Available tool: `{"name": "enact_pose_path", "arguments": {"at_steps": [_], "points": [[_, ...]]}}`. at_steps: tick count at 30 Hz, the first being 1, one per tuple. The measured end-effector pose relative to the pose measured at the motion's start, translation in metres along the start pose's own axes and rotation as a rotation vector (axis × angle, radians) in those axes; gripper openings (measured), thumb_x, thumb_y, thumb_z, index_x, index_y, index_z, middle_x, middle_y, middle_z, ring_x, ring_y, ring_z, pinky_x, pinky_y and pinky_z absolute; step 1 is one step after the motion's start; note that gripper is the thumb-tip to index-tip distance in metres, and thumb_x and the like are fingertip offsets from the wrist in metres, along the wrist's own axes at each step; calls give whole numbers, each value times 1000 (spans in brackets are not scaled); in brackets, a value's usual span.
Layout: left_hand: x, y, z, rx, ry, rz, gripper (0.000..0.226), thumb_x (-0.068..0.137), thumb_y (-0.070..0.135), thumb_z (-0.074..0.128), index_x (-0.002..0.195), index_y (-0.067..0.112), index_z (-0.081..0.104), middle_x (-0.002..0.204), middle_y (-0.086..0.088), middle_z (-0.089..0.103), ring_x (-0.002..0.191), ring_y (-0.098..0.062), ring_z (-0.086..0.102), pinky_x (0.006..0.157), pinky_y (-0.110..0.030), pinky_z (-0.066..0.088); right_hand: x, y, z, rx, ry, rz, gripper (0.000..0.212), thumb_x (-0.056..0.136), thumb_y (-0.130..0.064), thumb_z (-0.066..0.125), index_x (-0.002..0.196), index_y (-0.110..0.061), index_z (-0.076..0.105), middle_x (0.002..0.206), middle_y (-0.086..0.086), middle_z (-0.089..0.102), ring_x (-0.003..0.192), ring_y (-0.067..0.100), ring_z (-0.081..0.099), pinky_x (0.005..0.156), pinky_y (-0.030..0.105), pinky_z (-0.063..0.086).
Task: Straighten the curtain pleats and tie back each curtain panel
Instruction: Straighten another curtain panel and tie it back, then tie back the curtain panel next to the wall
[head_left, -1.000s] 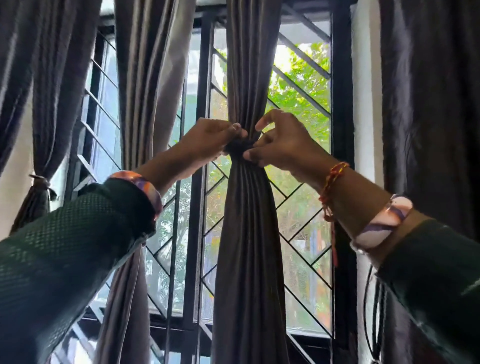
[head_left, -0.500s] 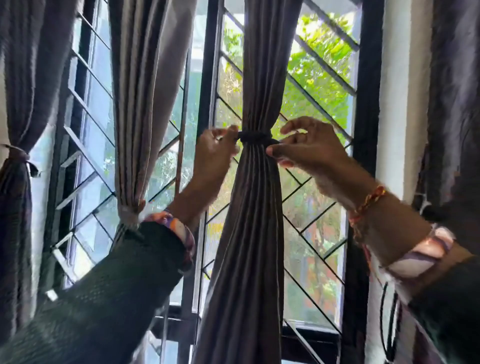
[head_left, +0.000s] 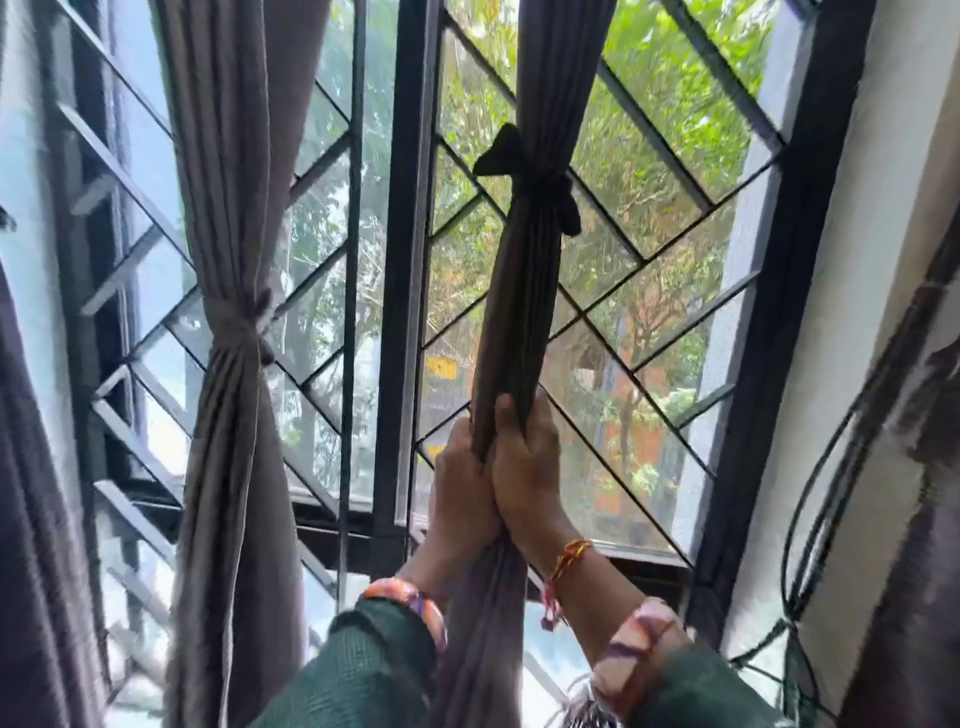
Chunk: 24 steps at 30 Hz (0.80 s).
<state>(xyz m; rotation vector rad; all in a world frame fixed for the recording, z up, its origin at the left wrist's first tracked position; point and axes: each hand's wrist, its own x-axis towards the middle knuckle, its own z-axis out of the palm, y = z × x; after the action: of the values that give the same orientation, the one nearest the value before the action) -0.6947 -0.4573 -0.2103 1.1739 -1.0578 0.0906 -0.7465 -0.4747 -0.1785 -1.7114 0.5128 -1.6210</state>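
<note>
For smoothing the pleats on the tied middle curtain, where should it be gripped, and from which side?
Grip the gathered bundle below the tie, from both sides, as the left hand and right hand do. There the curtain hangs narrow and vertical, so hands can close round it.

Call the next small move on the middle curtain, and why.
Probably slide both hands down, smoothing the pleats. The dark tie-back is already knotted round the grey pleated curtain panel, and the left hand and right hand grip the bunched fabric just below it, so the lower folds look next.
</note>
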Motion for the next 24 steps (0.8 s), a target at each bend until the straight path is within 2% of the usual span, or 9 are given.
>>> {"name": "enact_pose_path", "arguments": {"at_steps": [3,6,8,10,12,15,19,22,24], "points": [[-1,6,-1,19,7,-21,29,80,39,54,93,14,57,79,-2,63,70,-25,61,64,-42,52,-2,-4,-3,47,-51,23,11,96,-15,46,103,-17,54,87,1,61,79,17,58,79,41,49],[-9,11,1,31,22,-33,48,79,49,51,100,7,59,88,-10,67,79,-26,64,69,-42,53,-6,-7,-12,100,-112,78,13,87,-29,44,96,-27,54,90,2,62,85,21,59,84,46,49],[-15,17,7,74,46,-30,41,83,41,53,103,6,59,91,-11,67,81,-24,64,71,-39,53,-5,-9,-24,160,-180,126,14,84,-30,44,90,-27,55,88,3,62,85,22,58,85,47,48],[-21,27,13,80,70,-36,29,89,29,54,102,3,59,88,-8,65,71,-9,61,65,-22,51,-2,-14,-39,245,-269,179,13,89,-20,45,94,-24,57,92,7,61,86,22,57,85,44,47],[-32,46,23,138,115,-42,23,93,22,52,102,2,58,84,-5,60,69,-9,56,56,-9,39,4,-19,-61,276,-379,237,19,93,-5,44,94,-20,56,90,11,60,82,22,56,77,37,48],[-47,68,37,311,181,-57,29,94,28,50,106,4,59,86,-10,63,79,-25,60,59,-21,37,14,-33,-99,186,-525,233,18,85,-1,49,85,-19,53,78,10,58,69,21,54,62,29,45],[-56,90,48,558,418,-217,41,89,28,57,119,2,46,114,-24,58,107,-40,56,84,-43,44,28,-55,-168,-6,-558,251,25,88,-7,54,109,-18,48,76,3,54,76,22,56,63,31,44],[-65,120,66,757,654,-300,68,79,16,63,136,0,31,132,-27,41,120,-44,42,96,-51,36,43,-81,-222,-91,-522,82,34,88,-5,52,122,-10,50,71,2,53,63,18,51,53,26,39],[-65,146,90,745,679,-205,70,77,16,61,137,0,29,135,-27,38,122,-44,39,97,-52,34,56,-106,-260,-284,-483,-146,36,89,-10,52,125,-13,51,80,0,59,71,16,54,61,24,41]]}}
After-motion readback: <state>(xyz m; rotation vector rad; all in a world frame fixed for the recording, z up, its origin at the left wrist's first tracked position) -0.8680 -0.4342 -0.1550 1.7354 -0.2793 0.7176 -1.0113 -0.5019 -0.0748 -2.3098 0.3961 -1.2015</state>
